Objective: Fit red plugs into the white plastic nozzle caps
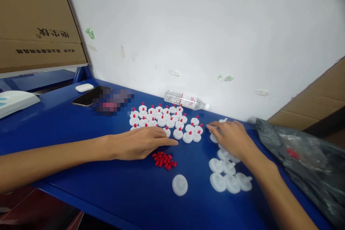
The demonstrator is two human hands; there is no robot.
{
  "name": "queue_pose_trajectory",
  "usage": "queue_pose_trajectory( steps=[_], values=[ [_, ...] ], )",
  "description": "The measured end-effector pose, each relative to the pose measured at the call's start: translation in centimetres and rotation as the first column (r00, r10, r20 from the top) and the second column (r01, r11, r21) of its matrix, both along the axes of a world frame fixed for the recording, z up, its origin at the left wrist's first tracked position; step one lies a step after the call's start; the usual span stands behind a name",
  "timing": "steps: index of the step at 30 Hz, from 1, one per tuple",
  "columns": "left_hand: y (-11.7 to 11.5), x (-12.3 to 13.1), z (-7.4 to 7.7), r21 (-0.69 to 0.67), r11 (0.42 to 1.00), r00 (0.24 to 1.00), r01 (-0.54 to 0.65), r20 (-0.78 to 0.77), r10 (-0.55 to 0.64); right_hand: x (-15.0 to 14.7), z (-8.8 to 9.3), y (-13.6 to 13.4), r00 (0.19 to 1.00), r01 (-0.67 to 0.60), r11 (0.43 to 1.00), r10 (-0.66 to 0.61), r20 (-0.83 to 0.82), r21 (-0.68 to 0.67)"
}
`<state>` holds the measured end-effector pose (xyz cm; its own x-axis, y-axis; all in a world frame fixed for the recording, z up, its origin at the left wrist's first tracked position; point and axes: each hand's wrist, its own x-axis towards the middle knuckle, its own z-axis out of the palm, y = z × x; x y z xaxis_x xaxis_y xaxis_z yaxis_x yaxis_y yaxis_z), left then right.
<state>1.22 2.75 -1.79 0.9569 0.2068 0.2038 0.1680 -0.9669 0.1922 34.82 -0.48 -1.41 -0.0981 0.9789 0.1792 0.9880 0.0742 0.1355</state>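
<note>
My left hand [147, 143] is stretched out flat, palm down, just behind a small pile of red caps [164, 160]. It partly covers the front of a group of white round nozzle lids [170, 122], which stand upright with red caps on their tips. On the right, my right hand [230, 136] reaches over white nozzle lids without red caps [233, 183]. Its fingers are slightly bent and apart, and the lids under it are partly hidden. I see nothing held in either hand. One white lid [179, 185] lies alone near the front.
A clear plastic bottle [185, 100] lies along the wall behind the lids. At the right is a dark plastic bag [299, 165]. A phone [90, 96], a white case [84, 87] and a white device [17, 101] rest at the left of the blue table [107, 179].
</note>
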Motion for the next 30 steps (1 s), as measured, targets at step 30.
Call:
queue_pose_trajectory(
  steps=[30],
  values=[
    [0.1, 0.2, 0.0, 0.055, 0.998, 0.999, -0.013, 0.036, 0.012, -2.9, 1.9, -1.4, 0.938, -0.134, 0.876, 0.263, -0.227, 0.464]
  ],
)
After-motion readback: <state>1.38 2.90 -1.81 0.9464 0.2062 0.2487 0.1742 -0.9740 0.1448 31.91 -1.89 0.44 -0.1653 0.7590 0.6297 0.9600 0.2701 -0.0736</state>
